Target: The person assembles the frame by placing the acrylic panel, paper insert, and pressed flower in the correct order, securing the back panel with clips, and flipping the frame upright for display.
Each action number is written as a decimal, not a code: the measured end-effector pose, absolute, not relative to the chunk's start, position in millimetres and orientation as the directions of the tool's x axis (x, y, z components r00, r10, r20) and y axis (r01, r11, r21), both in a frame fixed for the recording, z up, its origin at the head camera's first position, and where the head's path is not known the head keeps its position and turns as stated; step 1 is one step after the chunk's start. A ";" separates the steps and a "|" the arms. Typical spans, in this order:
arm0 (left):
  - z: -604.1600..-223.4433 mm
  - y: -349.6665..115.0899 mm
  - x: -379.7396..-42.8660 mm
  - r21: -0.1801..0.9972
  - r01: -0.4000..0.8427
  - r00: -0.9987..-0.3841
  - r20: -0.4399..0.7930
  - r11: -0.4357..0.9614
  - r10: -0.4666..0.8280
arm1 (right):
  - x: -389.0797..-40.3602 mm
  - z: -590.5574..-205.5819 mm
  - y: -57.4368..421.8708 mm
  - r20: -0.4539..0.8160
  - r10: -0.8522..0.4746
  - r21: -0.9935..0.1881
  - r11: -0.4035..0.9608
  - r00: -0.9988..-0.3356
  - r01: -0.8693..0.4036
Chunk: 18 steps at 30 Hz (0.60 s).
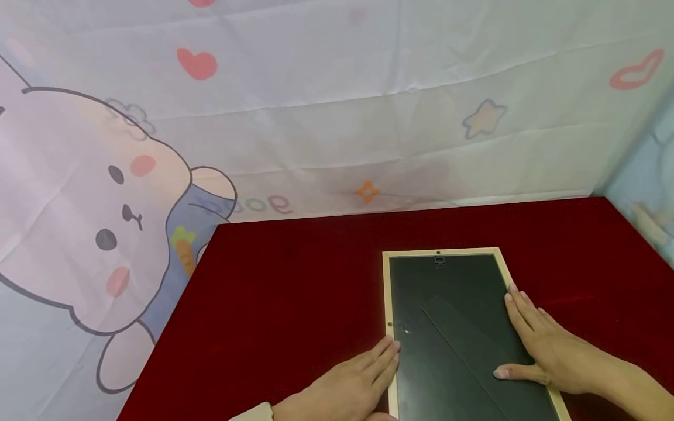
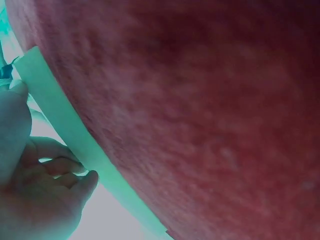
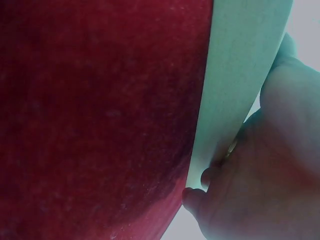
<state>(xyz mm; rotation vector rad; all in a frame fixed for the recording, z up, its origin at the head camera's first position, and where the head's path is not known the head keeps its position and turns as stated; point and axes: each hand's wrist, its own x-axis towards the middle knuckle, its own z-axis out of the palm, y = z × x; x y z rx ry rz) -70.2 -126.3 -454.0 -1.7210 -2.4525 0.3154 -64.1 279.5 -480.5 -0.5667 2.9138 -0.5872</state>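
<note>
A picture frame (image 1: pixel 387 292) with a pale wooden border lies face down on red cloth, its dark backing board (image 1: pixel 474 286) upward. A flat stand leg (image 1: pixel 463 345) runs diagonally across the board, and a small metal hanger (image 1: pixel 439 261) sits near the top. Along the left border, the straight fingers of my left hand (image 1: pixel 344 383) touch the wood. My right hand (image 1: pixel 547 345) rests on the right border, thumb spread over the board. Both wrist views show the frame's pale side edge (image 2: pixel 90 147) (image 3: pixel 230 75) beside the fingers. The frame's lower end is out of view.
The red cloth (image 1: pixel 295 292) covers the table up to its back edge. Behind it hangs a pale printed curtain (image 1: pixel 326 134) with a cartoon animal (image 1: pixel 121 222) on the left. Another pale blue sheet (image 1: pixel 658 164) borders the right side.
</note>
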 end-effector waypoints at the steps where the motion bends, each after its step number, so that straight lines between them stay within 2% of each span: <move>1: -453.8 -125.9 -71.3 -0.280 0.908 -0.327 -0.005 0.313 0.945 | -64.5 -480.5 279.3 -0.037 -0.382 -0.392 0.856 -0.924 -0.338; 5: -453.0 -123.3 -74.1 -0.352 0.895 -0.284 0.027 0.275 0.958 | -65.0 -480.0 279.2 -0.054 -0.374 -0.383 0.864 -0.926 -0.327; 13: -452.4 -117.0 -74.4 -0.432 0.864 -0.256 0.064 0.258 0.965 | -65.1 -480.2 280.8 -0.056 -0.372 -0.401 0.858 -0.926 -0.321; 16: -450.8 -116.3 -71.8 -0.435 0.859 -0.274 0.057 0.271 0.960 | -65.2 -479.1 279.9 -0.063 -0.372 -0.412 0.855 -0.926 -0.316; 18: -449.3 -115.2 -68.3 -0.372 0.878 -0.313 0.031 0.301 0.949 | -64.9 -476.7 280.3 -0.075 -0.370 -0.419 0.855 -0.926 -0.307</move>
